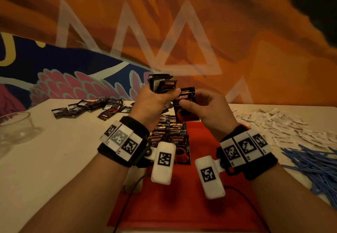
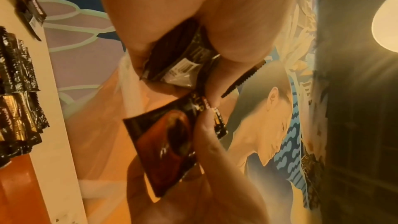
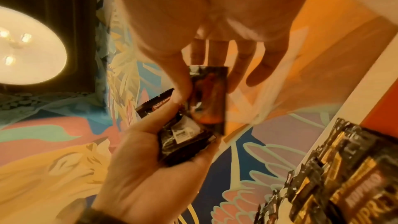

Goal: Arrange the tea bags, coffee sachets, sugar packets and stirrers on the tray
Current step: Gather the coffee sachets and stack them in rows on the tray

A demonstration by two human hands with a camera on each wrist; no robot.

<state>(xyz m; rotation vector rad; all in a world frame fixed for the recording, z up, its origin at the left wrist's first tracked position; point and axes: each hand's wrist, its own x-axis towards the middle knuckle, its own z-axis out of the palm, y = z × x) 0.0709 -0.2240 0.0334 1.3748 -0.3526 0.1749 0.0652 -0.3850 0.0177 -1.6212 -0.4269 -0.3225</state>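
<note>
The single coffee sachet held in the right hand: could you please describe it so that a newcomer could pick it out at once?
Start at the red tray on the table, then look above its rows of coffee sachets to the two raised hands. The right hand pinches one coffee sachet, upright, printed face showing. Unlike the bundle that the left hand grips, it is alone.

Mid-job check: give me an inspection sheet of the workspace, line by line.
Surface: pale table with a red tray.
Job's things: coffee sachets in rows on the tray; loose sachets far left; sugar packets and blue stirrers right; tea bags not seen.
Clutter: glass bowl.
Grippers: left hand grips a sachet bundle; right hand pinches one sachet.
Cables: black cable over the tray.
Surroundings: painted mural wall.
</note>
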